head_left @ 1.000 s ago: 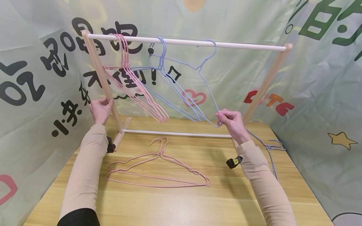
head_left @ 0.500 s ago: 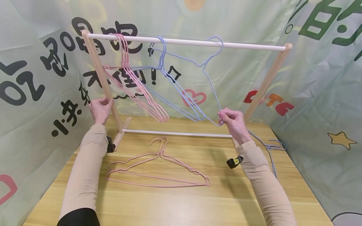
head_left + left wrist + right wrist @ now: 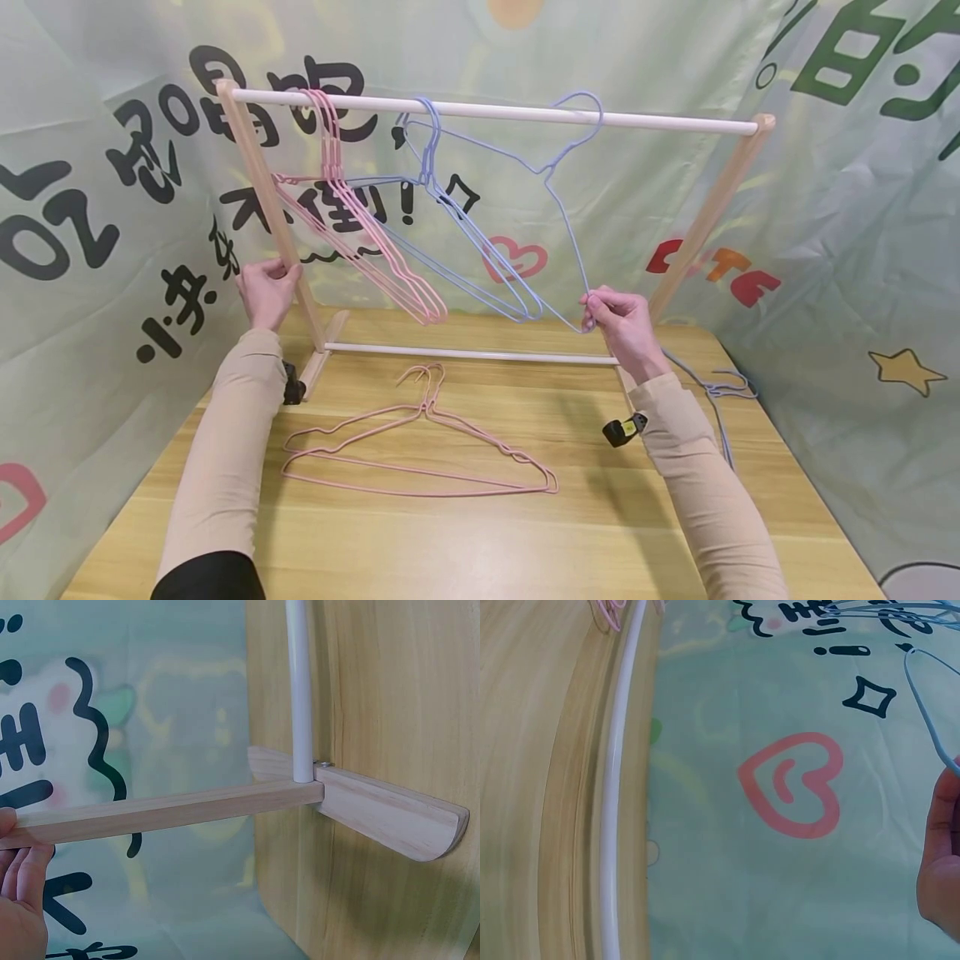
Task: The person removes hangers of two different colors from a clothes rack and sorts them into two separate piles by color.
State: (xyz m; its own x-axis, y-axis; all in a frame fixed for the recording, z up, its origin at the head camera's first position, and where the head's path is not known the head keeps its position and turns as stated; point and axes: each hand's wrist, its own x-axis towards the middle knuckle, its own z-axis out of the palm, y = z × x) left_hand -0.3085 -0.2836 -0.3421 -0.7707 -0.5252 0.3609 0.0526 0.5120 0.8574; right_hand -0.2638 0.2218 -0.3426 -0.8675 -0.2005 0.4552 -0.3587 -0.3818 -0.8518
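Note:
My right hand pinches the lower corner of a blue wire clothes hanger. That hanger's hook loops over the white top rail of a clothes rack, its top standing a little above the rail. In the right wrist view, only part of the hand and the hanger's corner show at the right edge. On the other side, my left hand grips the rack's left wooden post, low down. The left wrist view shows thumb and fingers around this post, above the rack's foot.
Several pink hangers hang bunched at the rail's left, with blue hangers beside them. Pink hangers lie overlapped on the wooden table. More blue hangers lie at the right, partly behind my right arm. A printed cloth surrounds the table.
The blue hanger in my right hand has shifted right along the rail, and its hook has risen and tilted. My right hand has moved slightly right; my left stays on the post.

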